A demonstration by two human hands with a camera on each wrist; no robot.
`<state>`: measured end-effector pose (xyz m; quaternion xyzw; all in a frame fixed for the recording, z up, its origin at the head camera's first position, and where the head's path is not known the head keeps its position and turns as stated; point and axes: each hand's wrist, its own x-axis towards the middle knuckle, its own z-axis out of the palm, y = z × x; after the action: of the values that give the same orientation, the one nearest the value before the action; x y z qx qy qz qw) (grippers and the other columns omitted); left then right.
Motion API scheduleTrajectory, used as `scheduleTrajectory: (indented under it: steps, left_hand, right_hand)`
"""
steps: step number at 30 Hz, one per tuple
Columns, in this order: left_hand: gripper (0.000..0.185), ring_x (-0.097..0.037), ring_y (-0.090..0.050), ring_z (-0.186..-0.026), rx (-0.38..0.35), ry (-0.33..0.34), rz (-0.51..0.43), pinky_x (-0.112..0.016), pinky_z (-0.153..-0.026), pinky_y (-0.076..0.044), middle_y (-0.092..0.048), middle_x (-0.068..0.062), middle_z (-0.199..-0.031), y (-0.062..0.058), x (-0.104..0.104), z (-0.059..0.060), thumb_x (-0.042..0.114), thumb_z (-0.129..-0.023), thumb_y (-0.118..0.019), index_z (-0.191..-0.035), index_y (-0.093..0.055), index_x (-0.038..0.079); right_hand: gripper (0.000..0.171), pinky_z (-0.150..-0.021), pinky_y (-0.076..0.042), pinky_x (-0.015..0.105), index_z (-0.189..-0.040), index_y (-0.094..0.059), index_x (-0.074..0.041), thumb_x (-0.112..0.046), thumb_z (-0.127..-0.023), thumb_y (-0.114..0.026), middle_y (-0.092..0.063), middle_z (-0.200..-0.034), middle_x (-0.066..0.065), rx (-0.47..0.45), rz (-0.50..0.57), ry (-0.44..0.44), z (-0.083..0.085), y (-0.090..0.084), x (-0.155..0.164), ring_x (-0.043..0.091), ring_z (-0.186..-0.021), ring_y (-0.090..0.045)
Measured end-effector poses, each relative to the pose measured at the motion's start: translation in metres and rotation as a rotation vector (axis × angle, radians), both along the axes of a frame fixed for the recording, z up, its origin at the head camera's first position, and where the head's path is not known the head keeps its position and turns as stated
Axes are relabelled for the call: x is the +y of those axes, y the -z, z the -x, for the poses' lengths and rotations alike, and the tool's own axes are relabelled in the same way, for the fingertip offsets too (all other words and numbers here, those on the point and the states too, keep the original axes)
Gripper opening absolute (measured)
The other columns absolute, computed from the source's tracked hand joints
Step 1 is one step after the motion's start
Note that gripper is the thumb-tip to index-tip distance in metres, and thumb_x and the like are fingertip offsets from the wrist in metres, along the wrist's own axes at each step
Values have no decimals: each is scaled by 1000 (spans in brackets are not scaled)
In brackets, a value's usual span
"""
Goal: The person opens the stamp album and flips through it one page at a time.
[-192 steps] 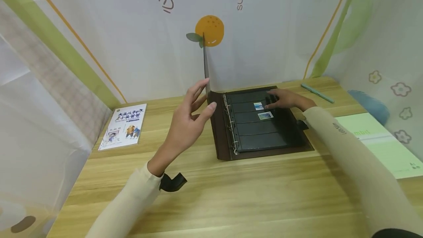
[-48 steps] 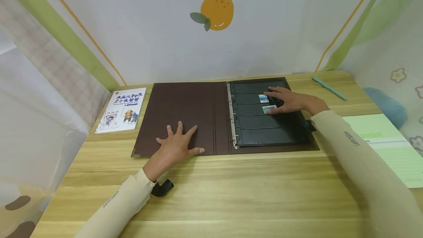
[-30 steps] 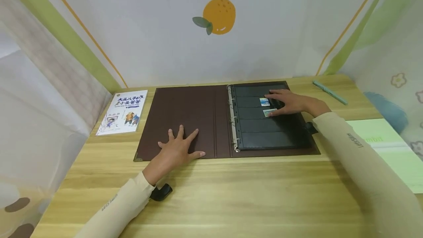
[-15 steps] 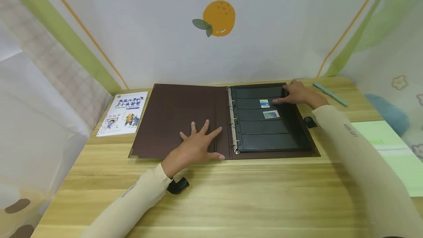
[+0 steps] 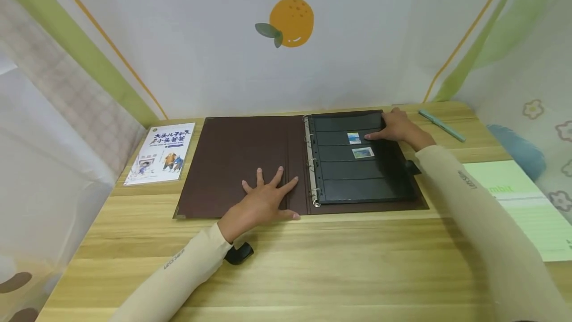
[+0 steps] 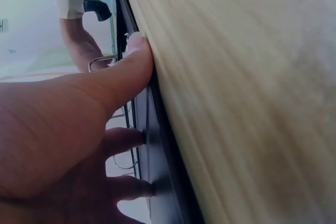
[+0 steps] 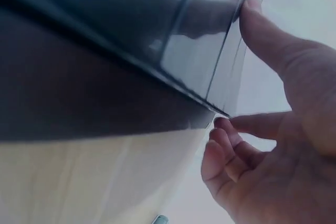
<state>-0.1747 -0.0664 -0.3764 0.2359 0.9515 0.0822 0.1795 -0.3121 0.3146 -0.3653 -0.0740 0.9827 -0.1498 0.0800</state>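
A brown stamp album (image 5: 250,155) lies open on the desk (image 5: 313,262). Left hand (image 5: 263,200) presses flat on the cover; right hand (image 5: 397,125) pinches the black page's (image 5: 357,178) far corner. Lifting it slowly should spare the stamps (image 5: 362,152).

The place looked like a small staged desk booth rather than a lived-in room. A light wooden table (image 5: 313,262) was closed in on three sides by hung white sheeting (image 5: 187,39) printed with an orange (image 5: 290,21), green stripes and flowers. The desk things were reading and writing items: a children's booklet (image 5: 163,153), a pale green pen (image 5: 441,124) and a green lined pad (image 5: 523,202).
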Motion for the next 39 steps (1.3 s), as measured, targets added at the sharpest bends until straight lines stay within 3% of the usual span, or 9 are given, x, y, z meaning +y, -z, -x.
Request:
scheduleTrajectory:
  steps: [3, 9, 15, 19, 21, 24, 32, 36, 39]
  left_hand:
    - [90, -65, 0, -146, -5, 5, 2, -88, -103, -13, -6, -12, -171, 2, -1, 1, 62, -86, -68, -161, -25, 36]
    - [89, -66, 1, -145, -19, 10, -10, -88, -103, -12, -5, -12, -171, 3, -2, 2, 62, -87, -68, -161, -24, 36]
    - [89, -66, 0, -145, -22, 14, -27, -88, -104, -13, -4, -12, -171, 4, -6, 1, 62, -88, -67, -161, -23, 37]
    - [90, -65, 0, -146, -19, 12, -33, -87, -104, -14, -5, -11, -171, 3, -7, 0, 62, -87, -67, -161, -23, 37]
    - [89, -65, -1, -146, -13, 16, -35, -87, -104, -14, -6, -12, -171, 4, -8, -1, 62, -87, -67, -161, -23, 37]
    - [89, -66, -1, -145, -2, 25, -29, -88, -103, -15, -6, -12, -171, 4, -7, 0, 63, -87, -66, -161, -23, 37]
    - [90, -66, -1, -145, 2, 63, -30, -88, -103, -16, -5, -12, -171, 5, 10, 7, 66, -88, -64, -162, -21, 37]
    - [91, -65, -2, -146, 1, 65, -12, -88, -103, -16, -5, -11, -171, 4, 14, 8, 67, -87, -63, -162, -20, 38]
    - [90, -65, -2, -146, 2, 66, -15, -87, -104, -16, -5, -11, -171, 4, 15, 9, 66, -87, -64, -162, -20, 37]
  right_hand:
    - [69, -90, -37, 58, -126, -52, 15, -37, -88, -77, -54, -113, 34, 51, 67, 3, -4, 0, -3, 44, -109, -37]
    - [78, -87, -43, 56, -144, -35, 15, -27, -91, -75, -52, -121, 35, 87, 168, -24, -9, -3, -3, 46, -105, -49]
    - [80, -77, -49, 50, -161, -6, 1, -26, -105, -55, -60, -116, 35, -55, 265, -11, -13, -23, 9, 40, -87, -61]
    - [71, -72, -45, 40, -164, 3, -18, -26, -110, -42, -58, -91, 13, -211, 383, -20, -14, -39, 23, 21, -72, -49]
    - [70, -67, -42, 38, -164, 5, -26, -24, -110, -40, -46, -78, 3, -279, 438, -30, -14, -47, 27, 17, -64, -40]
    - [70, -66, -42, 37, -163, 7, -30, -24, -111, -39, -38, -70, 0, -328, 497, -44, -14, -58, 31, 16, -62, -38]
    - [64, -61, -38, 32, -164, 2, -19, -29, -111, -33, -39, -69, -6, -232, 621, 19, -9, -90, 33, 13, -61, -37]
    - [62, -57, -37, 30, -164, 0, -16, -28, -110, -29, -46, -90, -8, -175, 664, 27, -4, -99, 22, 11, -60, -35]
    - [62, -53, -38, 29, -164, -4, -16, -26, -109, -32, -49, -88, -8, -147, 722, 58, -3, -105, 10, 10, -56, -36]
